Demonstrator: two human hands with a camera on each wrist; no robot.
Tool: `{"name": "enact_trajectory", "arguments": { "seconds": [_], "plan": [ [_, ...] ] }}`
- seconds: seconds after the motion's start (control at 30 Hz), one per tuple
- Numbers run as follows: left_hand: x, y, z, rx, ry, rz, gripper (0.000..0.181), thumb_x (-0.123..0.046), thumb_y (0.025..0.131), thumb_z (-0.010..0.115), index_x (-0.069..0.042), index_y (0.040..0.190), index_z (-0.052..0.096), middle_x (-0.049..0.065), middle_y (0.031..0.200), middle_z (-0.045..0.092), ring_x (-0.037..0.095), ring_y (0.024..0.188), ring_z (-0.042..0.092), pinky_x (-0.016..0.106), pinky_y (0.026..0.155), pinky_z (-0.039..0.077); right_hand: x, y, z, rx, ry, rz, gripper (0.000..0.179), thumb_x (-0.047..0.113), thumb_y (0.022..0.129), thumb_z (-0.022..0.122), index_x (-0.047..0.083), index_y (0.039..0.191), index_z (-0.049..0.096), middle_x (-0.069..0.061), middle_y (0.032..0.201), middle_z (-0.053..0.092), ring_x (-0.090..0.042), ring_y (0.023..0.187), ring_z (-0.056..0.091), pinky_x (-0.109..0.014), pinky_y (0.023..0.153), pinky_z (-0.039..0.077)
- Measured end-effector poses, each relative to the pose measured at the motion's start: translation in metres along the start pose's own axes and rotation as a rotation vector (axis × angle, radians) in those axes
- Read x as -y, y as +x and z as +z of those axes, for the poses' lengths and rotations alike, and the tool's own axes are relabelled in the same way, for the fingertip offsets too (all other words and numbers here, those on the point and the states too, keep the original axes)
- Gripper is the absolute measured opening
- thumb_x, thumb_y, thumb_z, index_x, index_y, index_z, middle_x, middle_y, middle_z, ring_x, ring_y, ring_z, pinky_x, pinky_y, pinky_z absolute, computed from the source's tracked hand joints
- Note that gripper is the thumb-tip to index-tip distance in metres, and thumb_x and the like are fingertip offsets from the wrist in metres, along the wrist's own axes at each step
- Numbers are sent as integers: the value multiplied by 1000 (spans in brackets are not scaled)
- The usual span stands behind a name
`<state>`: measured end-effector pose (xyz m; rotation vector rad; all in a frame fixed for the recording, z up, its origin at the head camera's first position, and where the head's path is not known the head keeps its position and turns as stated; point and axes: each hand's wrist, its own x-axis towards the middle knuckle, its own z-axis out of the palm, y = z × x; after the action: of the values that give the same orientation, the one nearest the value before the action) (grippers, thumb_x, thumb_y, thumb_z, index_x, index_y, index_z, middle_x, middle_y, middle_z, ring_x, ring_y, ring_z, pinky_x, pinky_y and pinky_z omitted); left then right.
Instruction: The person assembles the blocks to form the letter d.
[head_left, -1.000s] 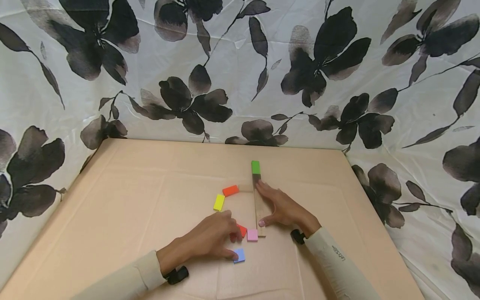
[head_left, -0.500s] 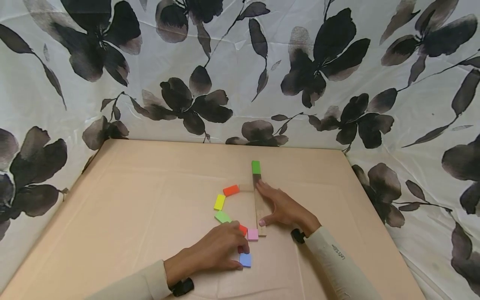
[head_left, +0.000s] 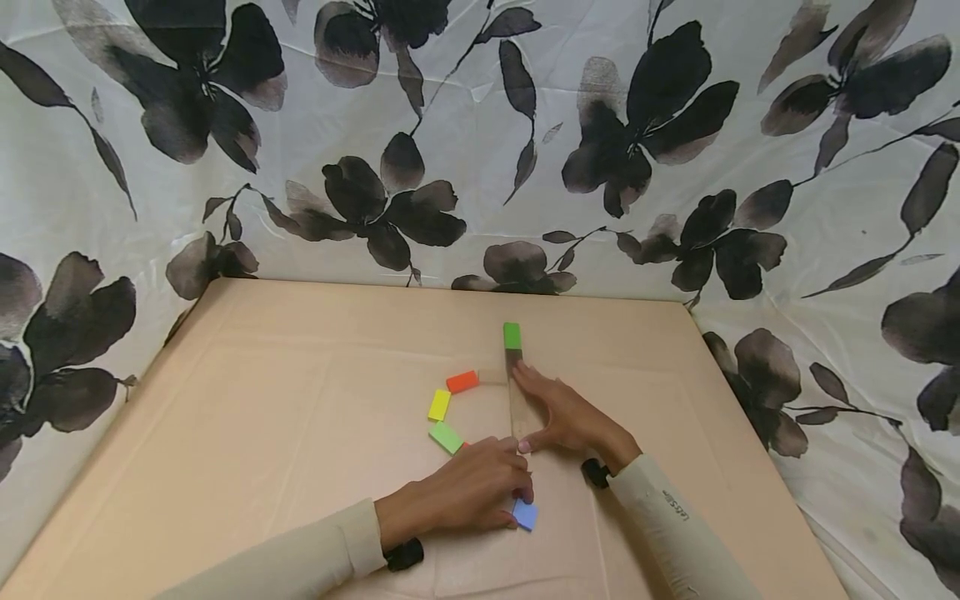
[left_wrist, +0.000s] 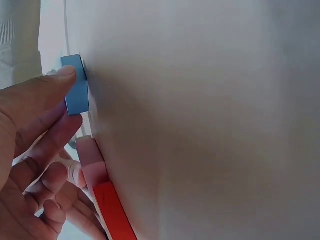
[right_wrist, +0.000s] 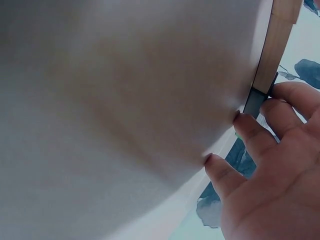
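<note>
My left hand pinches a blue block between thumb and fingers, close to the near end of a line of plain wooden blocks. In the left wrist view the thumb lies on the blue block; a pink block and a red block stand beyond it. The left hand covers the pink block and most of the red one in the head view. My right hand rests along the line's right side, fingers extended, by a dark block.
A curve of blocks bulges left from the line: an orange-red block, a yellow block and a light green block. A green block caps the line's far end. Floral cloth rises behind the table.
My left hand has carried the blue block rightward to the line's near end. The light green block has come into sight, while the pink one is now covered. My right hand has stayed in place.
</note>
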<state>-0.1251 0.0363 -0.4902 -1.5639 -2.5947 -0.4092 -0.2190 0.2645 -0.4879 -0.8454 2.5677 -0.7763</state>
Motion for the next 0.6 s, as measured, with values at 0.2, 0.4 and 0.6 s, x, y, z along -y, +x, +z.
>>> {"name": "enact_trajectory", "arguments": {
  "seconds": [0.2, 0.4, 0.6],
  "plan": [
    [3, 13, 1, -6, 35, -3, 29, -48, 79, 92, -32, 100, 82, -19, 90, 71, 4, 94, 51, 17, 73, 35, 0, 0, 1, -3, -28, 4, 115, 32, 81, 94, 12, 170, 23, -10, 179, 15, -34, 165, 19, -65, 130, 14],
    [6, 20, 0, -19, 8, -33, 26, -44, 78, 94, -31, 97, 83, -19, 88, 72, 4, 84, 44, 16, 68, 29, 1, 1, 1, -1, -34, 12, 114, 33, 82, 93, 12, 170, 23, -10, 179, 15, -34, 165, 18, -65, 130, 14],
    [11, 23, 3, -33, -26, -43, 25, -43, 78, 94, -29, 97, 84, -19, 85, 70, 4, 81, 40, 16, 68, 28, 2, 1, 0, 0, -50, 15, 115, 39, 82, 93, 11, 169, 24, -10, 178, 15, -33, 165, 18, -64, 130, 14]
  ]
}}
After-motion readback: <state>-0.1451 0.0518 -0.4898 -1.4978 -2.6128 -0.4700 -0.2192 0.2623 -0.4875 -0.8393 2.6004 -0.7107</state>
